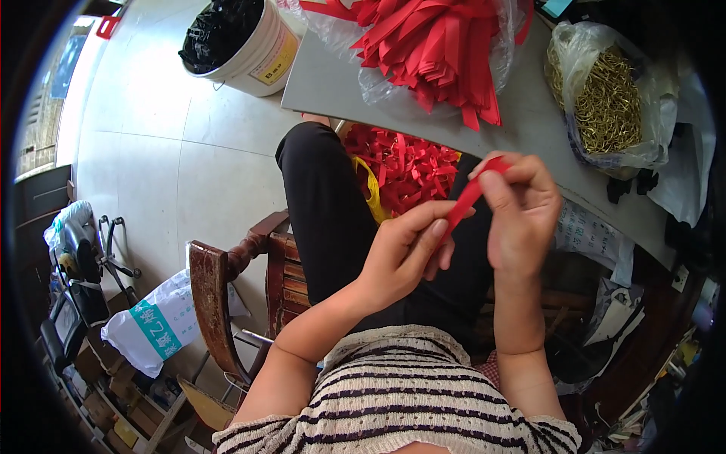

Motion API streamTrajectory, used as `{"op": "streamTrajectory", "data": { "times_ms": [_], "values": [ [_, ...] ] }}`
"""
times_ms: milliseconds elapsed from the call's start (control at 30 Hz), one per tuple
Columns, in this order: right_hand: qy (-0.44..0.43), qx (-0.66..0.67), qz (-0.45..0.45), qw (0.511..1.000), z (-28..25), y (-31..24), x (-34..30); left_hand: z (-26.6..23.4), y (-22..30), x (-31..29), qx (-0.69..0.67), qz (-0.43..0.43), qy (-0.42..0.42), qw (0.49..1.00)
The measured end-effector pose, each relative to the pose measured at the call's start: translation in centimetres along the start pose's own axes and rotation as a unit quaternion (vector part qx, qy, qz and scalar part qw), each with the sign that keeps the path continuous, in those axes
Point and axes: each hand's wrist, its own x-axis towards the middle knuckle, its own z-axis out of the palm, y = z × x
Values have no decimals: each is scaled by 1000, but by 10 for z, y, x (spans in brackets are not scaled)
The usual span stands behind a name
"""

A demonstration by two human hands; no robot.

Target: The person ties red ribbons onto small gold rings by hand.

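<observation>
A short strip of red ribbon is stretched between my two hands above my lap. My left hand pinches its lower end between thumb and fingers. At the upper end, my right hand grips the ribbon between thumb and curled fingers; whether a small metal piece is in there too, I cannot tell. Beyond my hands, a thick bundle of red ribbon strips lies on clear plastic at the table's edge. Brass-coloured metal hooks or clips fill a clear plastic bag to the right.
Between my knees sits a container of red ribbon pieces with a yellow edge or handle. The grey table has its near edge just past my hands. A white bucket with a black liner stands left of it. A wooden chair arm flanks my left.
</observation>
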Motion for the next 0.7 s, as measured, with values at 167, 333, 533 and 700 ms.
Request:
{"op": "streamTrajectory", "data": {
  "times_ms": [167, 333, 533, 700],
  "values": [
    [74, -87, -119, 986, -6, -11, 17, -2, -7, -3, -59, 36, 4, 998],
    [-52, -476, -290, 829, 1, -32, -13, 4, -4, 2, -44, 108, 73, 991],
    [-87, -483, -197, 849, 6, -35, -16, 5, 0, 1, -26, 136, 92, 986],
    [-116, -381, -161, 903, 6, -30, -10, 7, 3, 2, 6, 151, 85, 985]
  ]
}}
